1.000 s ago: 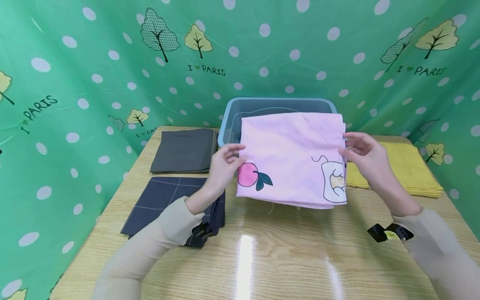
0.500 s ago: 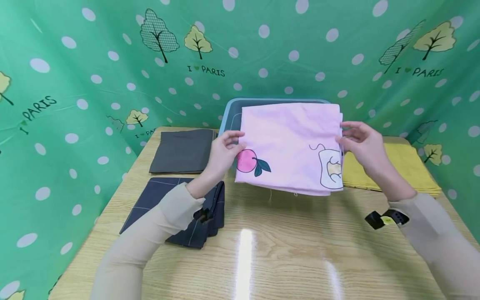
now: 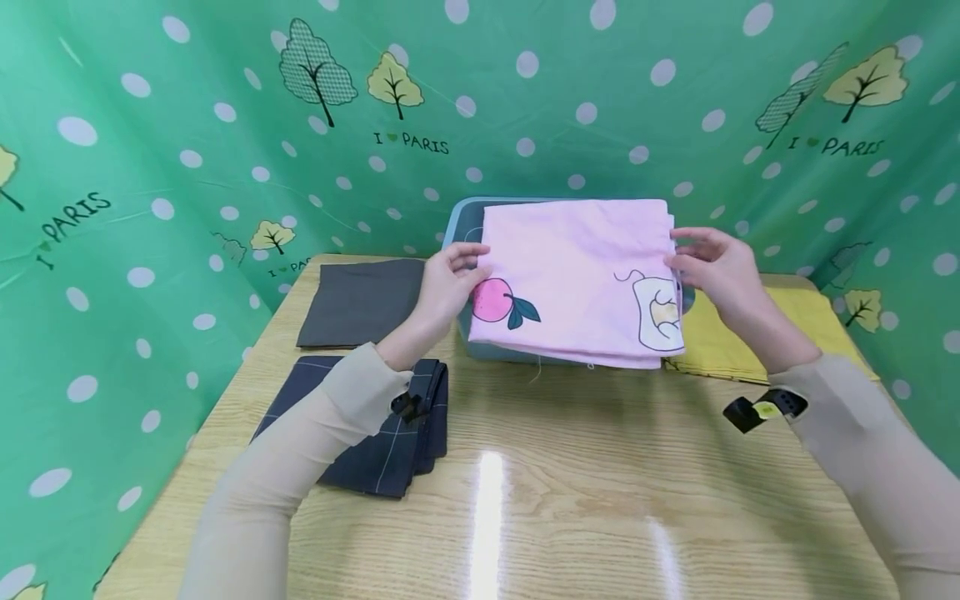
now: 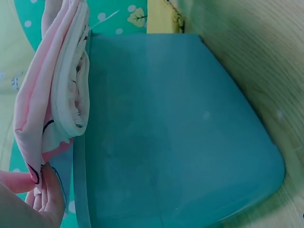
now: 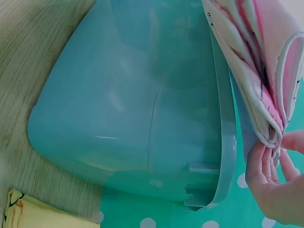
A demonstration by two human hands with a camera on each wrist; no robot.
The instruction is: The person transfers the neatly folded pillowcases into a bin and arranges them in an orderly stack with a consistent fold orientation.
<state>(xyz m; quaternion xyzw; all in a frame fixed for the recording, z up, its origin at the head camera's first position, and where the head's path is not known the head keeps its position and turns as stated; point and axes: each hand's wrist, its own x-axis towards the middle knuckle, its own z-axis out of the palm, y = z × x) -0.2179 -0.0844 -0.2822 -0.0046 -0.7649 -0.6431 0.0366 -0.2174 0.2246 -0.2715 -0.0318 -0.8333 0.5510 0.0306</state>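
Your left hand (image 3: 446,287) pinches the left edge of the folded pink cloth (image 3: 573,267) between thumb and fingers, and your right hand (image 3: 716,271) pinches the opposite edge. The cloth spans the center of the frame, held over the blue bin (image 4: 161,123); whether it touches the rim you cannot tell. It looks light, soft and limp, with little to break and probably little slip. The layers, loose at the sides in both wrist views, could fan apart, so grip the full thickness at mid-edge and keep both sides level. Farther out, a yellow cloth stack (image 3: 780,325) lies at the right of the frame, a gray folded cloth (image 3: 360,304) at center left, and a dark checked cloth (image 3: 382,462) below it, on the wooden table (image 3: 585,500).
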